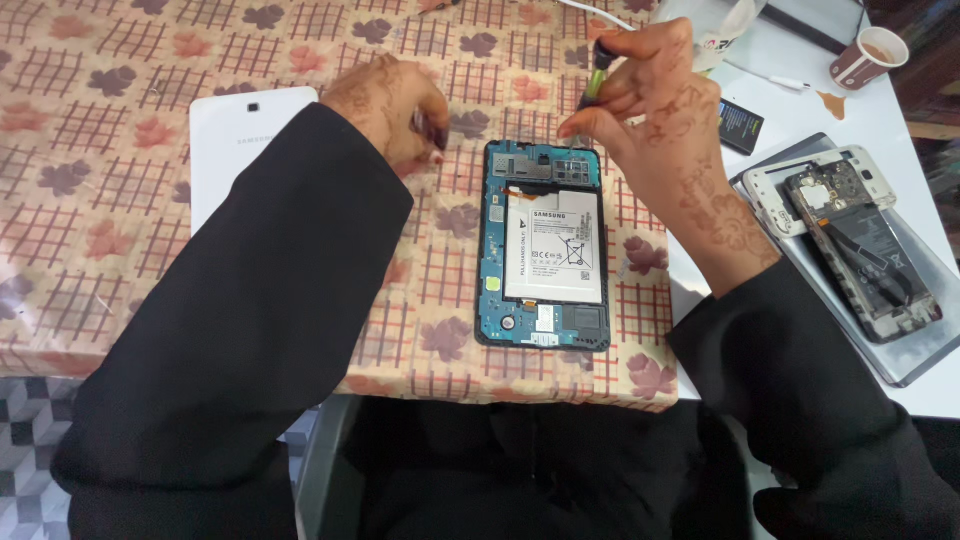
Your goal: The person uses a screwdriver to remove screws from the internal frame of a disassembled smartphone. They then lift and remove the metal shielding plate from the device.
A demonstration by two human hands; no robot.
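Right hand [650, 95] upper centre, pinching green-handled screwdriver [598, 72], tip at top edge of opened tablet [545, 245] just below. Left hand [395, 100] curled, contents unclear, just left of tablet. Back cover [235, 135] already off, upper left on bench [120, 60]. Battery [553, 245] still seated.

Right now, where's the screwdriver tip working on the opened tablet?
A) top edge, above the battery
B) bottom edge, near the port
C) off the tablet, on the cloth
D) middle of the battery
A: the right hand holds the green-handled screwdriver upright, its tip down at the top edge of the opened tablet, above the white battery; the left hand rests beside the top left corner.
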